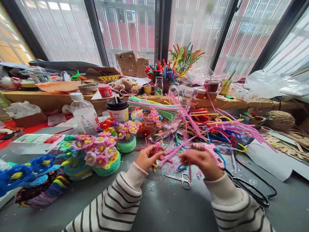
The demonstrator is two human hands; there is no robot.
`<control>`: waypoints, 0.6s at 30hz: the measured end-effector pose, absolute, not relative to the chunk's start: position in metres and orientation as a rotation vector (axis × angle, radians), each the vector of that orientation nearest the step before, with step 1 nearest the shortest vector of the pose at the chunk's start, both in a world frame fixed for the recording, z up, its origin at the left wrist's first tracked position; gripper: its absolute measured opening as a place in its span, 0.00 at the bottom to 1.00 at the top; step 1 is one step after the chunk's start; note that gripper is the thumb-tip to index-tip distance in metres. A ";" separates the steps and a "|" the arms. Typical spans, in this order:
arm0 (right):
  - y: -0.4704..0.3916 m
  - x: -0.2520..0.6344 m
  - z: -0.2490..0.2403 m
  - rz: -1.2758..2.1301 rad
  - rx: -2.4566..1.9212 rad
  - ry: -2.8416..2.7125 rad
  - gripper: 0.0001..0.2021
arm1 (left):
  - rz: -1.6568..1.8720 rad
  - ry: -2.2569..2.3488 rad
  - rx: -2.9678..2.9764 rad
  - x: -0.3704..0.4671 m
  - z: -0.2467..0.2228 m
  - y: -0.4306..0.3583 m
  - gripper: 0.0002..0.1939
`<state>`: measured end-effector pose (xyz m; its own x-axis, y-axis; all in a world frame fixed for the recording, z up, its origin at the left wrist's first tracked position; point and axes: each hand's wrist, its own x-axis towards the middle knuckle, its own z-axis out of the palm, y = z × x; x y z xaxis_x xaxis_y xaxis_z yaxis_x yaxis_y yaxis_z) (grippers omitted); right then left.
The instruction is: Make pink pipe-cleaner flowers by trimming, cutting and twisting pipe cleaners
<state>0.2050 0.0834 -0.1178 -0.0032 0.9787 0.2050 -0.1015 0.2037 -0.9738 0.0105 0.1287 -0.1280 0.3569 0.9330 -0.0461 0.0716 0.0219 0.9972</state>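
My left hand (pixel 149 157) is closed, pinching a small folded pink pipe cleaner (pixel 157 147) between thumb and fingers. To its right, my right hand (pixel 202 162) is blurred by motion, its fingers bent together around a pink pipe cleaner (pixel 190 173) that hangs below them. Small silver scissors (pixel 182 179) lie on the grey table between the hands. Beyond my right hand is a pink glue gun (pixel 209 149). Pink pipe cleaners (pixel 190 120) spread in a pile past both hands.
Pots of pink fuzzy flowers (pixel 102 149) and blue ones (pixel 23 172) stand at the left. Behind them are a bottle (pixel 84 117) and a lidded cup (pixel 118 112). A black cable (pixel 262 188) curls at the right. A wooden ledge (pixel 43 98) holds jars and pipe cleaners.
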 end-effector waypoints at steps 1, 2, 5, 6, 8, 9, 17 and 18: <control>0.086 0.218 -0.113 0.897 -0.918 -0.959 0.08 | 0.880 0.999 1.373 0.010 -0.128 0.129 0.17; 0.089 0.230 -0.110 0.688 -0.861 -0.723 0.09 | 0.872 0.998 1.369 0.011 -0.128 0.129 0.17; 0.098 0.244 -0.113 0.543 -0.907 -0.411 0.11 | 0.850 0.990 1.383 0.012 -0.129 0.128 0.18; 0.100 0.241 -0.117 0.625 -0.938 -0.436 0.11 | 0.850 0.992 1.394 0.012 -0.130 0.128 0.18; 0.100 0.225 -0.125 0.697 -0.967 -0.540 0.12 | 0.853 1.000 1.420 0.013 -0.130 0.127 0.18; 0.099 0.214 -0.128 0.721 -0.974 -0.612 0.11 | 0.850 0.999 1.433 0.013 -0.130 0.127 0.18; 0.089 0.150 -0.140 1.217 -0.874 -0.764 0.10 | 0.862 0.787 1.557 0.021 -0.131 0.117 0.25; 0.088 0.147 -0.141 1.260 -0.855 -0.752 0.10 | 0.887 0.787 1.580 0.021 -0.132 0.116 0.24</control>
